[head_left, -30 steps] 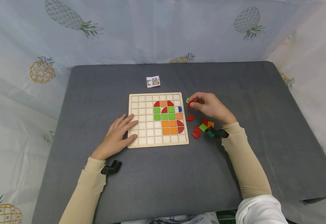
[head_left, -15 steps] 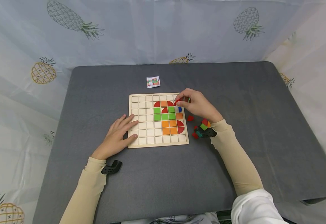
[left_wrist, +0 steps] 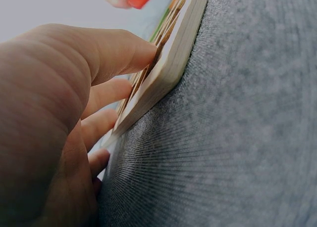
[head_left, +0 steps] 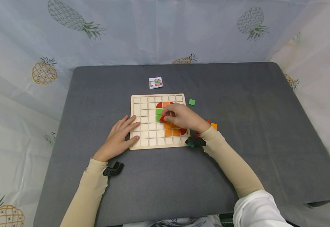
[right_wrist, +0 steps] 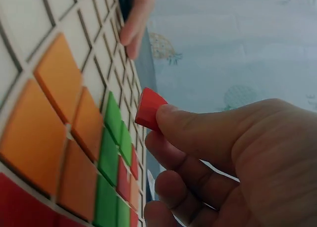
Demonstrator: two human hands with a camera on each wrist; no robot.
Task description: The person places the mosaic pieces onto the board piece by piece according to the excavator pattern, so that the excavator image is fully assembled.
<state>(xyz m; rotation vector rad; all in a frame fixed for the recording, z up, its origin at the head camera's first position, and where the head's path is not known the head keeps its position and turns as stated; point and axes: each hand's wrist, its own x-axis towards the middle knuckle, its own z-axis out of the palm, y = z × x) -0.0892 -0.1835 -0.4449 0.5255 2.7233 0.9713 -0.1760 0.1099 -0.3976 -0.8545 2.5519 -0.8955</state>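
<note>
A wooden grid board (head_left: pixel 148 147) lies on the table, with green, orange and red tiles set in its right half. My right hand (head_left: pixel 183 117) is over those tiles and pinches a red tile (right_wrist: pixel 150 110) with a rounded edge between thumb and finger. In the head view the hand covers part of the pattern. My left hand (head_left: pixel 119 138) rests along the board's left edge with its fingers spread. Its thumb (left_wrist: pixel 124 54) touches the rim in the left wrist view.
A small printed pattern card (head_left: pixel 155 83) lies beyond the board. One green tile (head_left: pixel 191 102) is right of the board's upper corner. More loose tiles, among them an orange tile (head_left: pixel 214 126), lie partly hidden behind my right wrist.
My right hand has carried the red tile left from beside the board to above the grid's coloured tiles. The left hand stays in place on the board's edge.
</note>
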